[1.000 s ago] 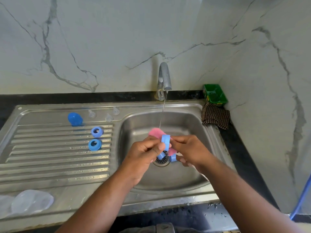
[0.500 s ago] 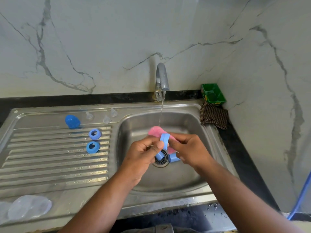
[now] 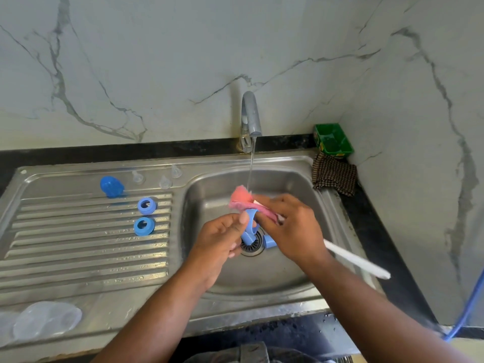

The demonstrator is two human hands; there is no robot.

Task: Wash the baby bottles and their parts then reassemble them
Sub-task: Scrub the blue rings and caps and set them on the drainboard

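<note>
Over the sink basin, my left hand pinches a light blue bottle handle ring. My right hand grips a bottle brush with a pink sponge head pressed against the ring; its white handle sticks out to the right. Water runs from the tap onto the sponge. On the drainboard lie two blue collar rings, a blue cap and three clear teats. Clear bottles lie at the front left.
A green tray and a checked cloth sit at the sink's back right corner. Marble walls close in behind and on the right. A blue hose hangs at the right edge. The drain is under my hands.
My right hand has turned and the brush's white handle has come into view, pointing right. The pink sponge has shifted over the blue ring. My left hand keeps its hold.
</note>
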